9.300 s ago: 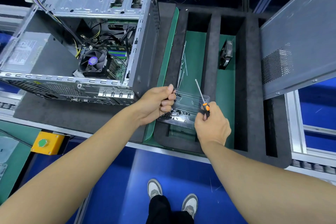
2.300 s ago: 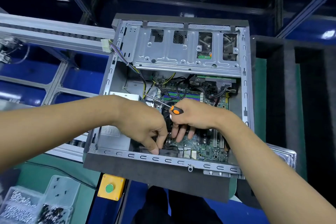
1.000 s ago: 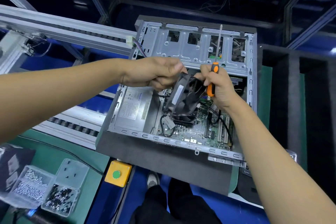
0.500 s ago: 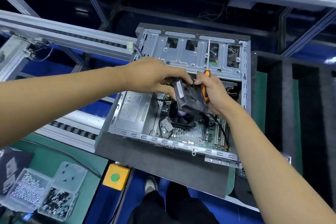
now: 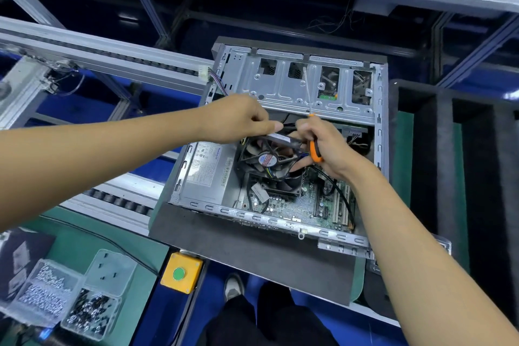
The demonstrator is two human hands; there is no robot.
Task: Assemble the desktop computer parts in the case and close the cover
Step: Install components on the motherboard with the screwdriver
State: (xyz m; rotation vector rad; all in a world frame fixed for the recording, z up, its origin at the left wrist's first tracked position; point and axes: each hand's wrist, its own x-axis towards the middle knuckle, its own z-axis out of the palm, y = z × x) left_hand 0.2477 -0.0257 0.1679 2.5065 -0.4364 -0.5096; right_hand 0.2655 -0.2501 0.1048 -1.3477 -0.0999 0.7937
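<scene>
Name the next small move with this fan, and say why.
Probably lower the fan flat toward the cooler beneath it. Both the left hand and right hand hold it tilted above the motherboard, and the screwdriver is only tucked in the right hand's grip.

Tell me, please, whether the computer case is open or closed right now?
Open: the computer case has no side cover, exposing the motherboard and fan.

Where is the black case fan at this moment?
In the head view, the black case fan is held by both hands over the open computer case, right of the power supply, above the motherboard.
</scene>
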